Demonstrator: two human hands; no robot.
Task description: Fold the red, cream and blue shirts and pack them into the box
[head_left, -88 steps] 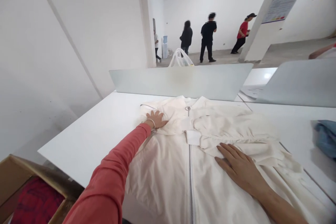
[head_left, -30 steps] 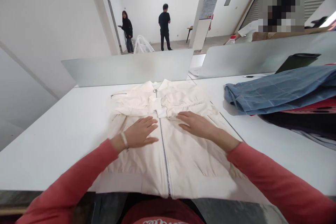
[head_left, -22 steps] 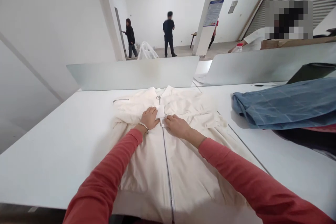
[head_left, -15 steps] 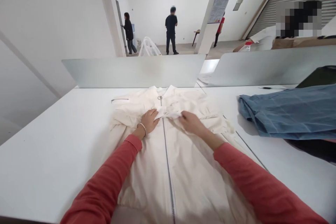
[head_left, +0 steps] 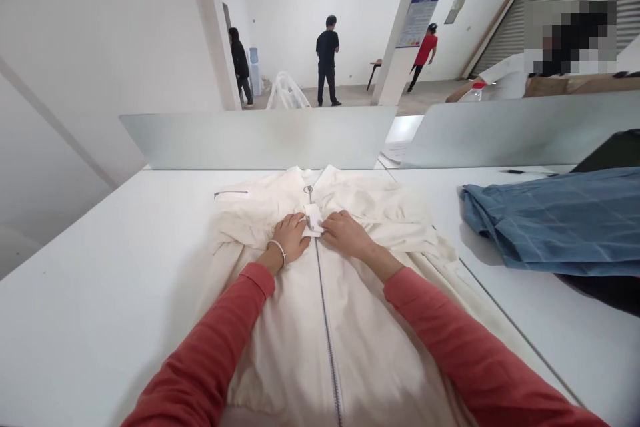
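Cream jacket (head_left: 295,347) lies under left hand (head_left: 289,238) and right hand (head_left: 346,233)

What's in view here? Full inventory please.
zip-front jacket: 1, cream, spread on table under both hands
tab: 1, white, on jacket near zipper top, between hands
table: 1, white, under jacket
folded denim garment: 1, blue, on table, right
partitions: 2, pale grey, beyond table
plastic bag: 1, white, beyond left partition
bottle: 1, red cap, beyond right partition
co-workers: 4, black, red or white tops, beyond partitions
left hand: 1, red sleeve, bangle, on jacket
right hand: 1, red sleeve, on jacket
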